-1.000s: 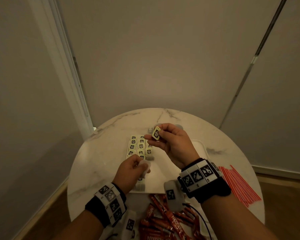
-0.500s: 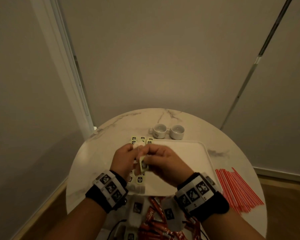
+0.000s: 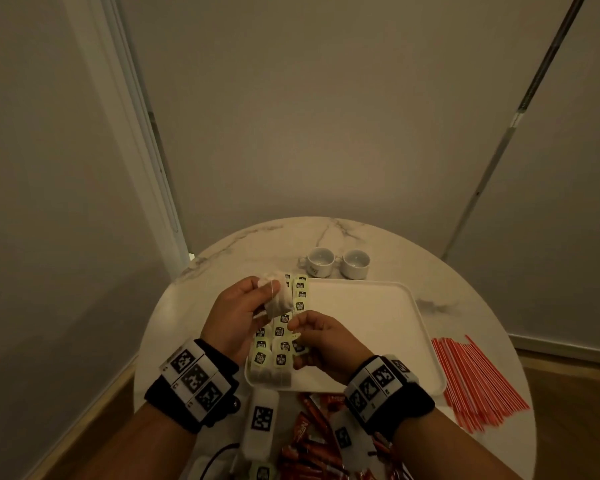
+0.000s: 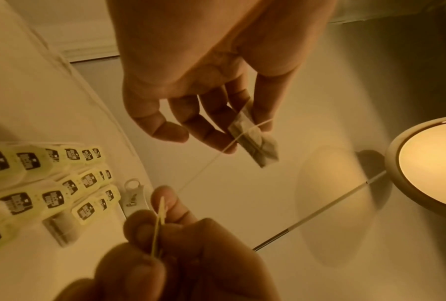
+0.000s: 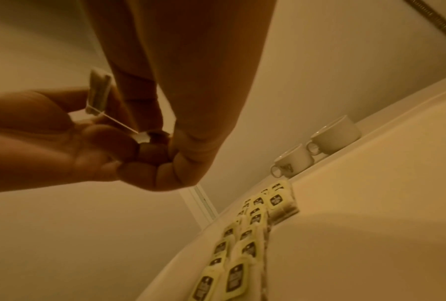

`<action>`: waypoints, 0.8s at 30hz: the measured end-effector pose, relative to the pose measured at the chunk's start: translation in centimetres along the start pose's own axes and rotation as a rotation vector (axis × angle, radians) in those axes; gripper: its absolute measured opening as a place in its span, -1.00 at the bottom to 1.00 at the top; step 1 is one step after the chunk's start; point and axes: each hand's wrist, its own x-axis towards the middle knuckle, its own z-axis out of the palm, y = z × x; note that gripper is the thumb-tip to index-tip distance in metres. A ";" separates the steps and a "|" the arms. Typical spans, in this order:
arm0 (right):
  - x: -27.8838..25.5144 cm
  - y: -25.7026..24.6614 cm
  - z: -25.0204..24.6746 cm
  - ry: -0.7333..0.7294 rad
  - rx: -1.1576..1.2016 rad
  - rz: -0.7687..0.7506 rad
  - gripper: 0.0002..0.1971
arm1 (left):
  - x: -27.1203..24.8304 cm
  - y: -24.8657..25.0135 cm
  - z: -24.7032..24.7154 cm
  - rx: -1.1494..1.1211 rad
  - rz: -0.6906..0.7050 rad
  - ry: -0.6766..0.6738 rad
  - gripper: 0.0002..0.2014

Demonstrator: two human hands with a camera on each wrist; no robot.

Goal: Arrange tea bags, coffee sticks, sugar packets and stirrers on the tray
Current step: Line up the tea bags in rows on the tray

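Note:
Over the left side of the white tray [image 3: 361,327] my left hand [image 3: 257,299] holds a loose tea bag [image 3: 280,301] by its pouch. My right hand [image 3: 297,329] pinches that bag's yellow tag [image 4: 158,228], and the string runs taut between both hands. The right wrist view shows the pouch [image 5: 98,93] above the pinched tag [image 5: 142,138]. Several tea bags [image 3: 274,344] with yellow tags lie in rows along the tray's left side. Red coffee sticks [image 3: 312,445] lie at the table's near edge. Red stirrers [image 3: 475,379] lie right of the tray.
Two white cups [image 3: 321,261] [image 3: 355,263] stand just beyond the tray's far edge on the round marble table [image 3: 465,306]. The tray's middle and right side are bare. Walls close in behind the table.
My right hand came down from above the far tray to meet the left. The hands then drew apart, left lifting the pouch, right holding the tag, string stretched.

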 end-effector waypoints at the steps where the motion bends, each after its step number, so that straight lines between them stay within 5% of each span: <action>1: 0.2 0.0 -0.3 0.020 -0.025 0.012 -0.78 | 0.0 -0.1 -0.1 0.016 0.014 0.004 -0.84; 9: -0.4 0.4 -1.1 -0.008 -0.151 0.074 -0.75 | -0.3 -0.2 0.2 0.116 0.199 0.066 -0.83; 19: 0.7 -4.2 -0.5 0.178 -0.377 -0.171 -0.84 | -1.3 -2.4 0.7 0.256 -0.041 -0.141 -0.82; 24: -0.2 -7.5 0.9 0.191 -0.515 -0.298 -0.86 | -1.8 -3.2 1.3 0.381 -0.134 -0.105 -0.77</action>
